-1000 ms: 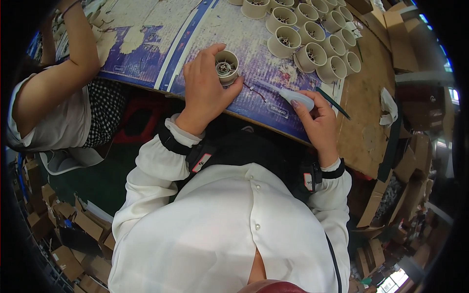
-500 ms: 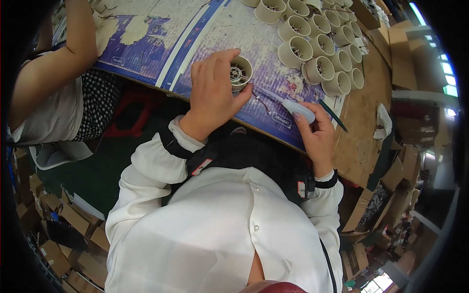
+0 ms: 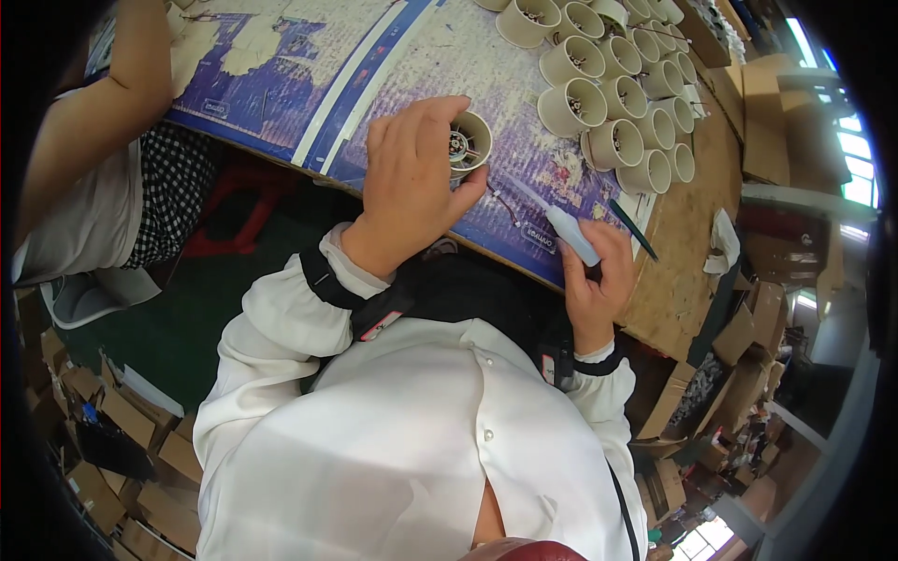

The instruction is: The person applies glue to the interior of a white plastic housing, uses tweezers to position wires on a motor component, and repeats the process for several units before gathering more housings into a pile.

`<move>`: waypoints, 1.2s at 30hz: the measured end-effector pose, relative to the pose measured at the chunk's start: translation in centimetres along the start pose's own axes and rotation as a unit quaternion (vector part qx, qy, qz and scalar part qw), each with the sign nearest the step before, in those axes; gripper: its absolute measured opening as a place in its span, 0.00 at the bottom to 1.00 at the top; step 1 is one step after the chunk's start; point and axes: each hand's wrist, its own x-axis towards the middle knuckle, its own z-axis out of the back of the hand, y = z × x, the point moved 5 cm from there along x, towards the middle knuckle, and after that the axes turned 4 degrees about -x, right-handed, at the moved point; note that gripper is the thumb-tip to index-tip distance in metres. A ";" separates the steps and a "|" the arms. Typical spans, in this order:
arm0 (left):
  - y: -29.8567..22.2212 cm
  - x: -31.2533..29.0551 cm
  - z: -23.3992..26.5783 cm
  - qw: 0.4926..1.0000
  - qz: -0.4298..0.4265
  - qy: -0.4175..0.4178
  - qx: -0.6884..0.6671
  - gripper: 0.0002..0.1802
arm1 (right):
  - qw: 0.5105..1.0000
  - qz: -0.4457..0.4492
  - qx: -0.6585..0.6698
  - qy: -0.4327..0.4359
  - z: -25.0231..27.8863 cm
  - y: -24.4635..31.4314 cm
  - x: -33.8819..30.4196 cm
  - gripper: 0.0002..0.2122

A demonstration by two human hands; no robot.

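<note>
My left hand (image 3: 412,178) is wrapped round a cream-coloured cup-shaped housing (image 3: 480,140) at the table's near edge. Its mouth faces up and toward me, and a round metal part with wires sits inside. A thin dark lead with a small white connector (image 3: 516,222) trails from it over the table. In my right hand (image 3: 600,280) is a translucent squeeze bottle (image 3: 572,234), gripped between thumb and fingers. Its long thin nozzle (image 3: 528,192) points up and left toward the housing, apart from it.
Several similar housings (image 3: 572,107) stand in rows at the far right. A dark green stick-like tool (image 3: 633,230) lies right of the bottle, and a crumpled white cloth or paper (image 3: 721,241) near the right edge. Another person's arm (image 3: 131,84) rests at the left. Cardboard boxes (image 3: 758,122) stand beyond.
My right hand and the bottle have lowered slightly, the nozzle now tilting more steeply and farther from the housing. My left hand keeps its grip on the housing. The whole view has shifted a little.
</note>
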 end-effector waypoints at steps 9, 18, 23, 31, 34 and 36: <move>-0.1 0.0 0.1 1.000 0.005 0.002 -0.006 0.35 | 0.999 0.031 -0.014 -0.011 -0.1 0.3 -0.5 0.16; 0.0 0.0 0.1 1.000 0.004 -0.003 -0.011 0.36 | 0.991 0.110 -0.075 -0.027 0.2 1.1 -0.7 0.19; 0.0 0.0 0.1 1.000 0.003 -0.004 -0.017 0.36 | 0.994 0.096 -0.052 -0.026 0.1 0.7 -0.9 0.18; 0.2 -0.1 0.1 1.000 0.008 0.000 -0.025 0.36 | 1.000 -0.017 -0.002 0.013 -0.4 0.2 -0.7 0.14; 0.2 0.0 0.2 1.000 0.009 0.000 -0.028 0.37 | 0.999 -0.029 0.010 0.023 -0.7 0.3 -0.6 0.13; 0.1 0.0 0.2 1.000 0.010 0.002 -0.029 0.37 | 0.999 -0.028 0.014 0.031 -0.8 0.4 -0.5 0.13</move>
